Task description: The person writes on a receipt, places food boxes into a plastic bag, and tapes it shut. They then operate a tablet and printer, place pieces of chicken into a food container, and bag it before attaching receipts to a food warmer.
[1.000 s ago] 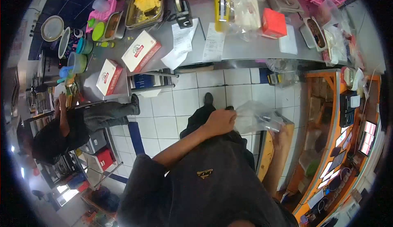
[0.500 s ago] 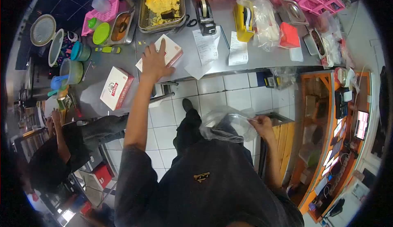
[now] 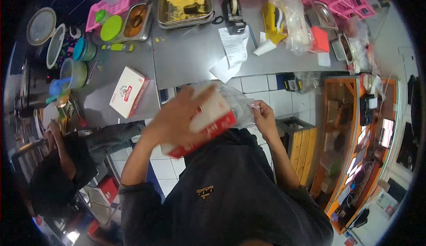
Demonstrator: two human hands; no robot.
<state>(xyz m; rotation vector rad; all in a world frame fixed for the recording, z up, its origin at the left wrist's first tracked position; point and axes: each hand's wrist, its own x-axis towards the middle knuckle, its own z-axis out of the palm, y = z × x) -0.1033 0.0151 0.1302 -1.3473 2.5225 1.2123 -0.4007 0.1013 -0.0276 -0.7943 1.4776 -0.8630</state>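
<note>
My left hand (image 3: pixel 171 122), blurred by motion, is closed on a red and white cardboard box (image 3: pixel 216 112) and holds it in front of my body, off the counter. Behind the box and to its right hangs a clear plastic bag (image 3: pixel 243 108), its edge pinched by the fingers of my right hand (image 3: pixel 265 118). The box overlaps part of the bag in this view. A similar box (image 3: pixel 128 93) lies on the left part of the steel counter (image 3: pixel 186 59).
Yellow shredded food fills a wire tray (image 3: pixel 166 17) at the back. Near it stand a black tape dispenser (image 3: pixel 233 17), a yellow dispenser (image 3: pixel 271 22) and paper receipts (image 3: pixel 234 48). Tubs and lids crowd the left. Another person (image 3: pixel 62 166) stands at lower left; a wooden cabinet (image 3: pixel 339 108) is at right.
My left hand has lifted the box off the counter and brought it toward my body, beside the bag. My right hand has raised the bag. A receipt under the yellow dispenser has curled up.
</note>
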